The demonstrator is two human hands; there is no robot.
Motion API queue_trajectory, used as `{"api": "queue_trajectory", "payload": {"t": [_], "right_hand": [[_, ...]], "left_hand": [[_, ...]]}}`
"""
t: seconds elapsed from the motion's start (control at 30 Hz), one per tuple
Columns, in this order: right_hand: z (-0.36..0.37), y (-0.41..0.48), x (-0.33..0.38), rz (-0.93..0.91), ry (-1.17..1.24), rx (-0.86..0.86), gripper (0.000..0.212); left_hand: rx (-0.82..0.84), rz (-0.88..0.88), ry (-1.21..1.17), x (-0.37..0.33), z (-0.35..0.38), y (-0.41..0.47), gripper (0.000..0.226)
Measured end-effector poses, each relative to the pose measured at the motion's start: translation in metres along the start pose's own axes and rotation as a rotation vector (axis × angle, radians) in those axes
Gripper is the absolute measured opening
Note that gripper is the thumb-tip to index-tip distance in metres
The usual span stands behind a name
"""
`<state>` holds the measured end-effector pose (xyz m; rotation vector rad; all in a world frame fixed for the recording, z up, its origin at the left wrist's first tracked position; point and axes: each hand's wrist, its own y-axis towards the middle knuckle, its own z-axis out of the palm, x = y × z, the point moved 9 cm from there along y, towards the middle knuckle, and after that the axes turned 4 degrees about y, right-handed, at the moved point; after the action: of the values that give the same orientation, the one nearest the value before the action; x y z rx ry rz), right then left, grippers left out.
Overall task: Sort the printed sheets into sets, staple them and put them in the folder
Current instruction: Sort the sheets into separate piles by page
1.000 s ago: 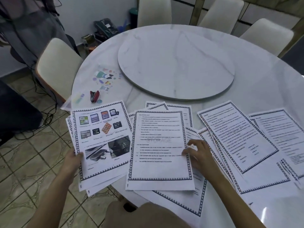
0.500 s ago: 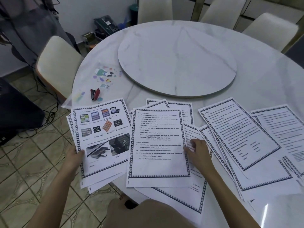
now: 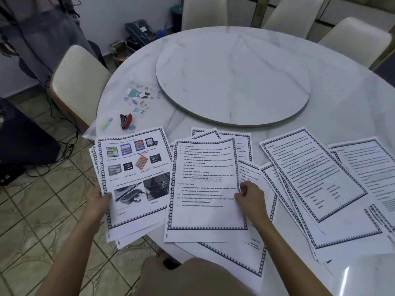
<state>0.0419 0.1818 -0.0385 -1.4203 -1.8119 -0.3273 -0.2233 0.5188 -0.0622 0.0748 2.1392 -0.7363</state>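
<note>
My left hand (image 3: 98,201) grips the left edge of a thin stack of printed sheets (image 3: 136,178); its top page shows memory-card pictures and hangs over the table edge. My right hand (image 3: 251,198) pinches the right edge of a text page watermarked STORAGE (image 3: 206,189), which lies on several overlapping bordered sheets. More text sheets (image 3: 314,176) fan out to the right. A red stapler (image 3: 126,121) lies on the table beyond the left stack. A clear folder with colourful shapes (image 3: 139,97) lies flat behind the stapler.
The round white marble table (image 3: 352,107) carries a raised turntable (image 3: 233,75) in its middle. Cream chairs stand at the left (image 3: 74,82) and along the far side. A tiled floor with cables and a dark box lies to the left.
My right hand has closed its pinch on the STORAGE page's right edge, which now curls up slightly. My left hand keeps hold of the picture stack.
</note>
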Motion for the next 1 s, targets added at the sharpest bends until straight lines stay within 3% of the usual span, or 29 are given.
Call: {"api": "queue_trajectory", "payload": {"t": [0.1,0.4,0.57,0.77,0.9,1.0], "right_hand": [[-0.010,0.004,0.007,-0.025,0.111,0.001,0.002],[-0.167,0.039,-0.031,0.032,0.083,-0.369,0.025],[-0.242,0.035,-0.081,0.190,-0.064,-0.495,0.030],[-0.257,0.034,-0.178,0.404,-0.144,-0.459,0.037],[-0.253,0.023,-0.182,0.454,-0.118,-0.507,0.040],[-0.258,0.027,-0.202,0.437,-0.080,-0.602,0.058]], "left_hand": [[0.005,-0.019,-0.018,0.002,-0.002,-0.001,0.036],[-0.055,0.093,0.031,-0.011,-0.003,-0.010,0.036],[-0.059,0.098,0.028,-0.014,-0.004,-0.008,0.036],[-0.089,0.098,0.006,-0.018,-0.006,-0.015,0.037],[-0.114,0.087,0.001,-0.016,-0.013,-0.014,0.036],[-0.114,0.076,0.005,-0.011,-0.018,-0.010,0.035]]}}
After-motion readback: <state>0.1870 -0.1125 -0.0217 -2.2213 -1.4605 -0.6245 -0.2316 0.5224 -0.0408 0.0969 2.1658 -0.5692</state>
